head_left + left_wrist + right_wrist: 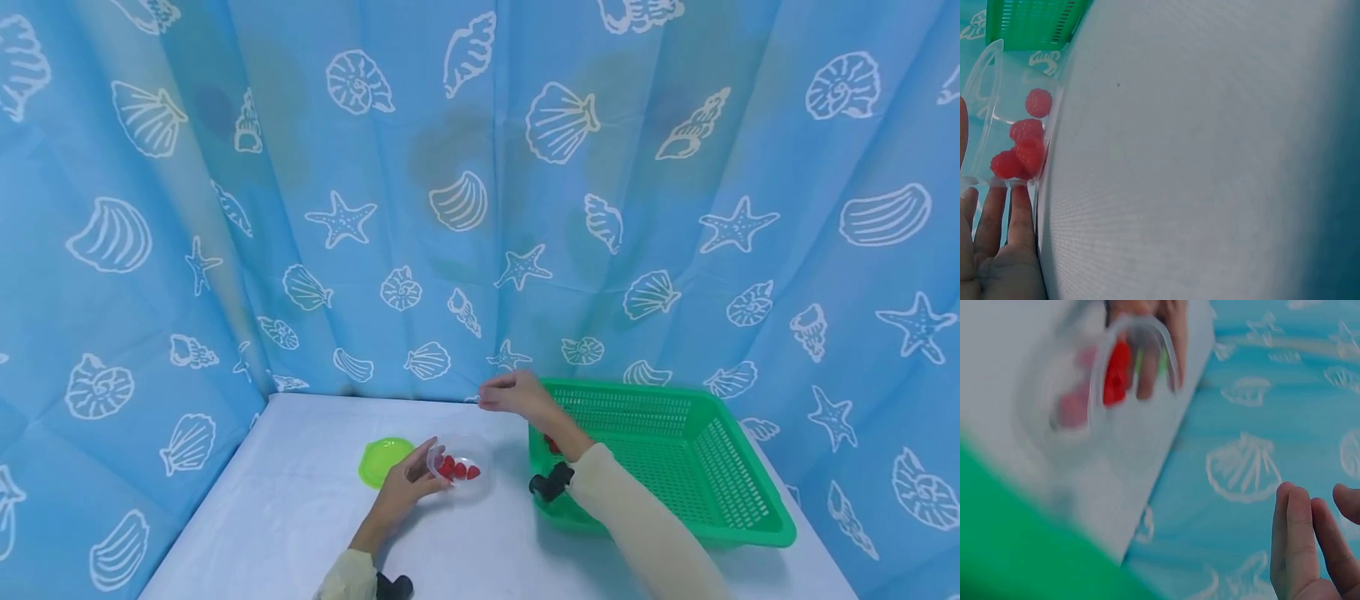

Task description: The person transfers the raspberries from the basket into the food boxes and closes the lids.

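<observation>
My left hand point(405, 482) grips the clear bowl point(484, 475) from its left side, thumb and fingers around its wall, on the white table point(465, 554). Red raspberries point(460, 471) lie inside it. The lime-green lid point(381, 463) lies just beyond my left fingers. My right hand point(525, 397) hovers by the green basket point(738, 492), fingers straight and close together, thumb apart

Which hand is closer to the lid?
Left. The left hand is right beside the lid, holding the tub; the right hand is farther away, near the basket's corner.
</observation>
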The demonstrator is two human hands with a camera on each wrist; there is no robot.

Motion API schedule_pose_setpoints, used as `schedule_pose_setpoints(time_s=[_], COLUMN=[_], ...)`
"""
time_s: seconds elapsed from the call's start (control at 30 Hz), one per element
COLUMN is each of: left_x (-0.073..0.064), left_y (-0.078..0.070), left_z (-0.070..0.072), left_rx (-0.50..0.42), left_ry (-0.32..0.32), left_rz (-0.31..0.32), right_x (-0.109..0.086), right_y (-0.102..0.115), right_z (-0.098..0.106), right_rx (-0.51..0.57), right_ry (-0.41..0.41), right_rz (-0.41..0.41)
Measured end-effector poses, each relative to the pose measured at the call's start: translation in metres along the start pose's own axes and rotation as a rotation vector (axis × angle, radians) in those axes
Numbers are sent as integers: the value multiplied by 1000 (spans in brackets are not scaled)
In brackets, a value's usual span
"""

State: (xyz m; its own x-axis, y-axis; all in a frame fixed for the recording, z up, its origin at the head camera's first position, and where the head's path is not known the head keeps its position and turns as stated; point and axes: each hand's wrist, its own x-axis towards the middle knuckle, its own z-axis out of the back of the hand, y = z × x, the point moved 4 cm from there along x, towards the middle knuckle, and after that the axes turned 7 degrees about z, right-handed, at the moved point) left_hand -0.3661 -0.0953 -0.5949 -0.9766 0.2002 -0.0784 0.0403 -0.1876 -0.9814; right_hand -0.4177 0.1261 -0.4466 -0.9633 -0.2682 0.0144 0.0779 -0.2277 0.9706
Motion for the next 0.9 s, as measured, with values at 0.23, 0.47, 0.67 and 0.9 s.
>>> schedule_pose_setpoints(time_s=[0.23,0.47,0.67,0.9], left_x=[0,0,0,0], left_y=[2,0,0,2], left_z=[0,1,1,1], left_rx=[-8,-9,-2,-17], left_ry=[-1,6,5,9], left_rz=[23,12,11,9], right_x=[-9,-19,-27,-29], right_y=[-8,-33,-56,-88], right_z=[49,84,102,112], right_rx=[105,158,151,99], right_ry=[-70,-94,-125,-191], right_rz=[19,18,-29,-127])
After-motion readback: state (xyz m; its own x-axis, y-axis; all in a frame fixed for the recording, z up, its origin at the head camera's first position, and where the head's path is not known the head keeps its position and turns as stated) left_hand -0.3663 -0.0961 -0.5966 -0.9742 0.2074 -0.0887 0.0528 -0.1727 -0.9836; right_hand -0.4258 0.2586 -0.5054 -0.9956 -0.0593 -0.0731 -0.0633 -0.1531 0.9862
